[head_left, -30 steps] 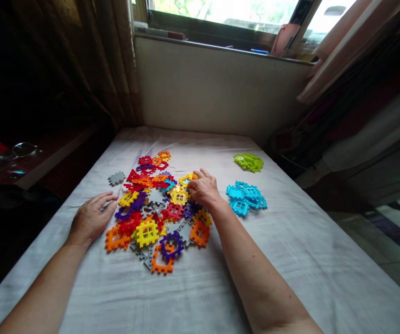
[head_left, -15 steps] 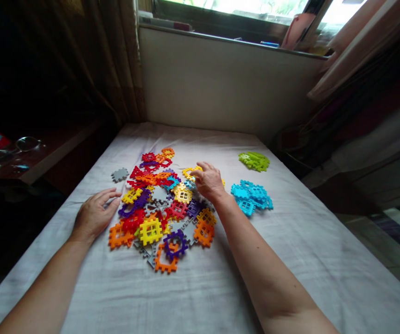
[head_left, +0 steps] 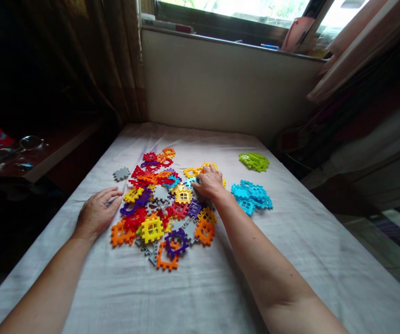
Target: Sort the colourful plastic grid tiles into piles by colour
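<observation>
A mixed pile of interlocking plastic tiles in several colours lies on the cloth-covered table, with a yellow window tile [head_left: 152,230] near its front. My left hand [head_left: 97,212] rests on the cloth at the pile's left edge, fingers stretched out and holding nothing. At the pile's far right side, my right hand [head_left: 209,182] reaches in with bent fingers; thumb and fingertips close on a light blue tile [head_left: 190,183], partly covered by the hand. Yellow tiles [head_left: 191,172] lie just beyond those fingers. A grey tile [head_left: 121,174] sits apart, beyond my left hand.
To the right of the pile lies a group of blue tiles [head_left: 251,197]. Farther back is a small heap of green tiles [head_left: 254,161]. A wall [head_left: 220,83] under a window borders the far table edge. Eyeglasses [head_left: 31,143] lie on a dark side surface at left.
My right hand has lowered and shifted slightly right, its fingers now down at the light blue tile. More of the yellow tiles behind it show. My left hand stays in place.
</observation>
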The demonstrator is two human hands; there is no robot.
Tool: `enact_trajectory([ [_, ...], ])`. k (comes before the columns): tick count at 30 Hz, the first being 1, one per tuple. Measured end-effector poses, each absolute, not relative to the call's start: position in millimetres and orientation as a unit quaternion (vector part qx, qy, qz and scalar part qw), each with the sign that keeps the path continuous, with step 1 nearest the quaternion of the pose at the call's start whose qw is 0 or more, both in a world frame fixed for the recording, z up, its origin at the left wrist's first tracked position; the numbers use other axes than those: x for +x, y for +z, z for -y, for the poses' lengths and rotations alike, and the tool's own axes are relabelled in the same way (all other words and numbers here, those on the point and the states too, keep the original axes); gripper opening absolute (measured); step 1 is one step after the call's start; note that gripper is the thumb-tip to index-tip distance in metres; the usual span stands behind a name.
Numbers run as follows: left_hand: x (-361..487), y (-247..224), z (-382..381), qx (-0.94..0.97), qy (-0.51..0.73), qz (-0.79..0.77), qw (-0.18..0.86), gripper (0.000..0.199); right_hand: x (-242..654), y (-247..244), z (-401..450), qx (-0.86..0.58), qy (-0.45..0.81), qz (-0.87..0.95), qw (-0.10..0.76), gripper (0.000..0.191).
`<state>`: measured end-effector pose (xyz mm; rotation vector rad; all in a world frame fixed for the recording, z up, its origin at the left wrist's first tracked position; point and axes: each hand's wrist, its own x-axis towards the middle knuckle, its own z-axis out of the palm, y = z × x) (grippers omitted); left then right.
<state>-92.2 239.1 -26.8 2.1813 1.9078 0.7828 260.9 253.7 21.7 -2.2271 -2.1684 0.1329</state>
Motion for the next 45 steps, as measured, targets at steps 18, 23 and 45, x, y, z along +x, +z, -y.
enact_trajectory([
  [18,-91,-22,-239,0.725,0.266,-0.63,0.079,0.041,287,31,-210,-0.712,0.076,0.585,0.38,0.02],
  [23,-91,-22,-240,0.73,0.262,-0.627,0.077,0.044,347,28,-186,-0.778,0.073,0.48,0.399,0.024],
  [45,-90,-21,-240,0.718,0.253,-0.644,0.079,0.047,373,19,-181,-0.822,-0.02,0.454,0.343,0.03],
])
